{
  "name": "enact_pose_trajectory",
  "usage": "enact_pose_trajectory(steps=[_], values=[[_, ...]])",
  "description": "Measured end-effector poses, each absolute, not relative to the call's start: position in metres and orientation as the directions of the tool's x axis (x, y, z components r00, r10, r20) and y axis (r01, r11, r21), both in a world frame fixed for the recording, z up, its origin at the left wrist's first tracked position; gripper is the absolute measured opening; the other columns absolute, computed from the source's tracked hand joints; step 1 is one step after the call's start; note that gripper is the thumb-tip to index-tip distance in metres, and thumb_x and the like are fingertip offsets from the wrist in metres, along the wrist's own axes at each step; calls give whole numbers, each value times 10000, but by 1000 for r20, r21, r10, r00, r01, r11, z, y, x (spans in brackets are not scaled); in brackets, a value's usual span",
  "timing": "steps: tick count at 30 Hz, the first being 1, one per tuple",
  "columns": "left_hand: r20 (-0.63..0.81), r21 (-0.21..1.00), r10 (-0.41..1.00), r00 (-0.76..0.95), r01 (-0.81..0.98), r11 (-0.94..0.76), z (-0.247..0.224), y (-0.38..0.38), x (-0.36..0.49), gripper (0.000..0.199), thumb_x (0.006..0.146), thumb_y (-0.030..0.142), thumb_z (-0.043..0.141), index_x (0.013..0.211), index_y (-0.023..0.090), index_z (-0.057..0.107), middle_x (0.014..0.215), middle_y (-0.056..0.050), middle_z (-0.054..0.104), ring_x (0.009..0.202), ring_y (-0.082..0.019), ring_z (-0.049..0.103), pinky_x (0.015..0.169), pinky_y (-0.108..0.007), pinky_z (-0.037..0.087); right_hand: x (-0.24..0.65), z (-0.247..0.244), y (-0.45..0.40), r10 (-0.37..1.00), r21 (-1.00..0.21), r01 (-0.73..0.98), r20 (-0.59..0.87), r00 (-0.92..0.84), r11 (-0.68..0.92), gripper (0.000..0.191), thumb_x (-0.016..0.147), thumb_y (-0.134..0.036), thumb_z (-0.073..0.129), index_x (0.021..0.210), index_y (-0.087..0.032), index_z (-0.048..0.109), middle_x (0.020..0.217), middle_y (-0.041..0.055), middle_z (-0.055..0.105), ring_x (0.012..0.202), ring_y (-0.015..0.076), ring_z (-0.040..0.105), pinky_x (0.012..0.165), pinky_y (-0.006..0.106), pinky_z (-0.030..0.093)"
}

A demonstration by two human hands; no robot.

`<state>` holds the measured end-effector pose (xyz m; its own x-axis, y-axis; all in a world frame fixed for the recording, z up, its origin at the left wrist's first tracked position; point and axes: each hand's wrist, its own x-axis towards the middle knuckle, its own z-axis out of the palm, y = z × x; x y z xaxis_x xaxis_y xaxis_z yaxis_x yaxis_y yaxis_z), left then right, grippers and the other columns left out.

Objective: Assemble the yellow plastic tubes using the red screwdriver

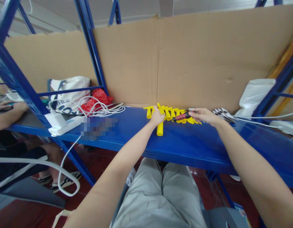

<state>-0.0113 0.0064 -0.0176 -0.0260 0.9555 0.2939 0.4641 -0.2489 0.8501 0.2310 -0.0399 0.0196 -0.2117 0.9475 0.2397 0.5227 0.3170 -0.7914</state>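
My left hand [158, 116] is closed around a yellow T-shaped plastic piece [160, 129], whose round tube end points toward me over the blue shelf [136, 133]. In my right hand [204, 115] is a screwdriver [181, 117] with a red and black handle. Its thin shaft reaches left toward the yellow piece; whether the tip touches it I cannot tell. Just behind my hands lies a row of several similar yellow pieces [168, 114]. Small flat yellow parts [194, 121] are heaped below my right fingers.
Dark-and-silver strips [223, 114] and a white bag [255, 96] lie to the right. Leftward are a coiled white cable [108, 110], a power strip [67, 126], a red plastic bag [98, 98] and a tote bag [70, 93]. Cardboard [196, 60] walls the back. Another person's hand [19, 107] shows far left.
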Motion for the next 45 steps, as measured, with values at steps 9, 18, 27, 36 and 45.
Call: enact_pose_trajectory(steps=[9,18,27,36,45], values=[[298,882,955,-4,384,-273,-16,4,-13,553,781,140,662,1261,197,393,938,-65,698,659,-164,684,627,-259,535,237,22,-25,862,-884,231,456,223,407,430,758,-618,643,748,-235,447,429,-58,419,365,90,369,374,228,248],[229,924,957,176,271,-271,-16,-5,-5,503,780,61,614,1187,200,353,865,-11,661,453,-86,583,495,-236,525,236,25,-23,825,-884,144,468,317,445,442,741,-621,642,752,-245,411,437,-66,430,344,92,371,348,227,231],[183,968,968,173,138,-208,-14,-7,0,538,746,-7,629,1131,207,320,804,24,644,468,-101,599,514,-262,552,241,21,-22,824,-852,307,504,258,425,576,711,-801,507,858,-249,433,504,-40,422,415,113,410,391,257,279],[186,955,968,167,201,-218,-15,-6,-1,510,762,60,657,1129,201,333,787,30,639,407,-84,560,475,-242,520,238,22,-24,833,-863,283,489,261,418,607,660,-816,535,852,-249,429,512,-42,421,430,117,409,422,270,304],[171,958,971,167,200,-203,-11,-12,0,477,774,15,611,1095,207,314,709,75,598,343,-69,515,388,-189,445,236,22,-25,828,-863,275,493,267,424,626,644,-831,529,847,-250,414,509,-47,415,431,117,414,414,263,286]])
